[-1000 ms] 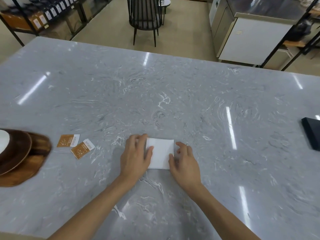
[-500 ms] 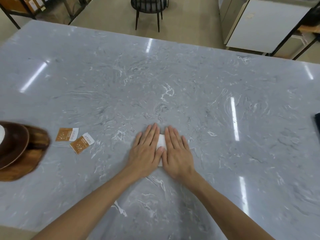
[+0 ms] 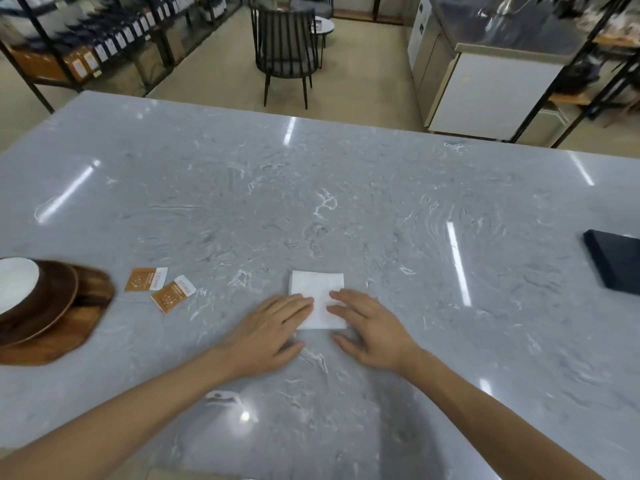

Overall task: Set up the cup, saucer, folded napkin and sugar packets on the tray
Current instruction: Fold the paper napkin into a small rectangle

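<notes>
A white folded napkin (image 3: pixel 317 296) lies flat on the grey marble table. My left hand (image 3: pixel 268 332) rests flat on the table with its fingertips on the napkin's lower left part. My right hand (image 3: pixel 369 327) lies flat too, fingers on the napkin's lower right part. Neither hand grips anything. Two orange sugar packets (image 3: pixel 157 285) lie left of the napkin. At the far left a wooden tray (image 3: pixel 65 336) carries a dark brown saucer (image 3: pixel 52 299) with a white dish or cup (image 3: pixel 15 282) on it, cut off by the frame edge.
A dark flat box (image 3: pixel 614 263) sits at the right edge of the marble table (image 3: pixel 346 202). Beyond the table stand a black chair (image 3: pixel 285 51), shelving on the left and a steel counter on the right.
My hands had pressed together over the napkin, nearly covering it. They have since slid back toward me and apart, uncovering the napkin's far half. The camera has tilted up.
</notes>
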